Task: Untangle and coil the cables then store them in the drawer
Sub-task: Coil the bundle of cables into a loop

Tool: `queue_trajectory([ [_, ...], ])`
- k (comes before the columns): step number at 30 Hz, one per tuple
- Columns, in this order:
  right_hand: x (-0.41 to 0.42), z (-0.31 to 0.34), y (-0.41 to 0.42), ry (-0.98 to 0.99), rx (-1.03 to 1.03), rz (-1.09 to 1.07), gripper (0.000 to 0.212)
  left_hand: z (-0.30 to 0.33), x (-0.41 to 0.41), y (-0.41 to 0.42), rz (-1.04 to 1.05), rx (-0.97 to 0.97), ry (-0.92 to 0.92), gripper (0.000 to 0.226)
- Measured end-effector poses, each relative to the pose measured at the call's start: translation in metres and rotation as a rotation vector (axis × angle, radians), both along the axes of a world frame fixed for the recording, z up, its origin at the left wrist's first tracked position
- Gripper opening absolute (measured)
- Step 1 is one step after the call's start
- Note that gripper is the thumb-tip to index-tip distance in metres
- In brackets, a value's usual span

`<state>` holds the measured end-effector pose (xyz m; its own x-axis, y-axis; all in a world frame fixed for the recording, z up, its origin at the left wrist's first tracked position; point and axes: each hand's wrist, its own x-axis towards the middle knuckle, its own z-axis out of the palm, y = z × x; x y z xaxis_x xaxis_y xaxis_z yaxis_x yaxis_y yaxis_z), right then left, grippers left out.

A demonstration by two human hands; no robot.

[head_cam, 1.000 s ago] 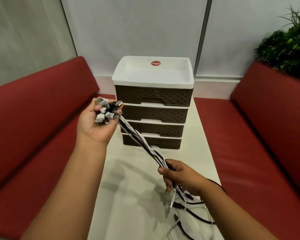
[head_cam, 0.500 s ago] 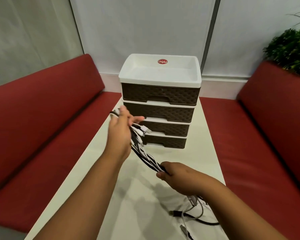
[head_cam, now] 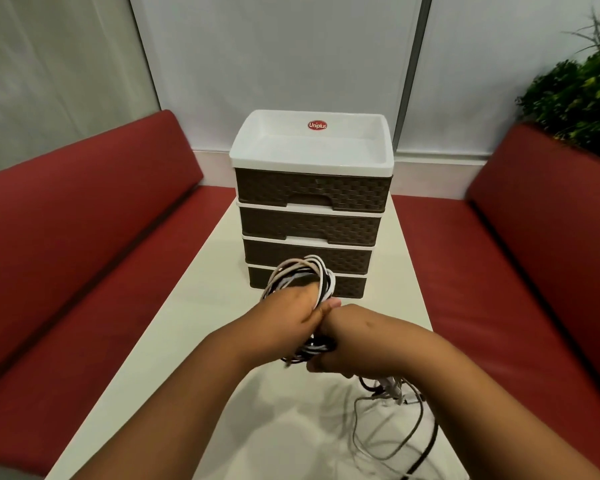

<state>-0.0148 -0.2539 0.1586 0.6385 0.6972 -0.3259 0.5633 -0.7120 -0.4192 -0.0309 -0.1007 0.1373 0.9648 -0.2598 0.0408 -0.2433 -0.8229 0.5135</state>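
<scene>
Gripping looped cables (head_cam: 300, 277), both hands: left hand (head_cam: 293, 311), right hand (head_cam: 352, 341)

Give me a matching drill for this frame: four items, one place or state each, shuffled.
Items:
1. cable bundle
2. drawer unit
3. loose cable ends
4. plant

States:
A. trailing on the table near the right arm
B. all drawers shut, at the table's far end
C. looped, gripped by left hand and right hand
D. far right, above the red seat back

Pairs: 1-C, 2-B, 3-A, 4-D
</scene>
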Motion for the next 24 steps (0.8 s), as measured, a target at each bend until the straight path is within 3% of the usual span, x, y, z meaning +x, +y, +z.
queue_trajectory([
  [4,0.005,0.001,-0.008,0.07,0.148,0.009,0.002,-0.008,-0.004,0.001,0.07,-0.248,0.131,0.033],
  [6,0.006,0.0,-0.01,0.124,0.202,0.008,0.01,-0.012,-0.005,0.002,0.114,-0.328,0.231,0.03],
  [9,0.01,-0.001,-0.012,0.215,0.244,-0.011,0.007,-0.011,-0.006,0.007,0.143,-0.478,0.457,0.033],
  [11,0.015,-0.001,-0.014,0.252,0.255,-0.019,0.002,-0.006,-0.01,0.007,0.036,-0.557,0.634,0.031],
  [14,0.022,-0.002,-0.016,0.271,0.276,-0.002,0.006,0.0,-0.017,0.006,-0.164,-0.39,0.616,0.019],
  [20,0.039,0.001,-0.024,0.471,0.224,0.071,0.015,0.008,-0.005,0.014,-0.227,-0.278,0.745,0.019],
  [22,0.048,0.001,-0.033,0.541,0.223,0.087,0.018,0.01,0.0,0.018,-0.233,-0.296,0.8,0.019],
  [24,0.058,-0.002,-0.044,0.586,0.283,0.073,0.026,0.011,0.002,0.022,-0.236,-0.44,0.85,0.019],
])
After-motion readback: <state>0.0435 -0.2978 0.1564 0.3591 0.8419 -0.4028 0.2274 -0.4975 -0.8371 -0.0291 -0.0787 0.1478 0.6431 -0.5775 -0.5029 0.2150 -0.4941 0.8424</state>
